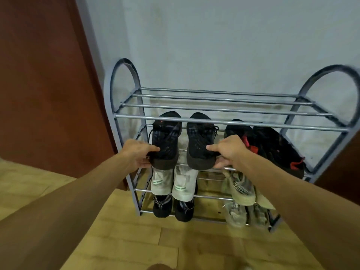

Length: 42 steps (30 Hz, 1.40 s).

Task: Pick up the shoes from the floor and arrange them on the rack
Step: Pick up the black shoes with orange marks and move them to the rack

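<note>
**Operator:** Head view: rack (224, 121) nearly full below its bare top tier; no shoes show on the floor in front.

**Colleague:** And your grips?

**Operator:** Left hand (136, 153) pinches the left black shoe (165, 141), right hand (229, 151) the right black shoe (200, 141), both on the second tier. I judge only releasing remains.

The rack's (229, 121) top tier at 12 o'clock lies bare, open from above. Its front bar crosses over the black shoes (165, 141) on the second tier, narrowing entry there. At 9 o'clock a door (39, 75) stands just beside the rack.
</note>
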Motion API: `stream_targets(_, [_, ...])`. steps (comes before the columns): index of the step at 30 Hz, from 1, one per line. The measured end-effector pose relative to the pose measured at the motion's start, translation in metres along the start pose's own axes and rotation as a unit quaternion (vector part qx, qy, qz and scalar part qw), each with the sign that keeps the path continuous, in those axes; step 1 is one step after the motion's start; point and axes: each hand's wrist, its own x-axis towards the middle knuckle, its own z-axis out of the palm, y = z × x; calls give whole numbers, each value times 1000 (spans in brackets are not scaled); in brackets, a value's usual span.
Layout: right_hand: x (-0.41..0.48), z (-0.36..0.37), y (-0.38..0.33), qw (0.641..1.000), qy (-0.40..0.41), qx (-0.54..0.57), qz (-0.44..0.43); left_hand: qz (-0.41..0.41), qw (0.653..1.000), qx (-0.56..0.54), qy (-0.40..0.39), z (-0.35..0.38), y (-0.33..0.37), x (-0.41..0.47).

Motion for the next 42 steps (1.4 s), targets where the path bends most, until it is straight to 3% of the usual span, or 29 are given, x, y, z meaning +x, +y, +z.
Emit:
stream_targets(10, [29, 24, 14, 999, -24, -46, 9, 21, 996, 81, 0, 1, -7, 36])
stream_targets(18, [-26, 27, 3, 991, -9, -135, -17, 53, 996, 73, -15, -21, -15, -13])
stream_targets(21, [-64, 38, 3, 967, 5, -247, -59, 55, 995, 82, -23, -46, -29, -46])
stream_targets(23, [-95, 51, 9, 929, -2, -358, -96, 55, 992, 104, -36, -67, -44, -72])
stream_targets(28, [-166, 112, 31, 851, -90, -495, -149, 27, 984, 168, -59, -126, -109, -135])
stream_targets(35, [-250, 220, 88, 817, -252, -502, -129, -65, 990, 124, -17, -204, -230, -211])
stream_targets(42, [-307, 305, 185, 790, -345, -502, -67, -189, 971, 126, 76, -273, -365, -266])
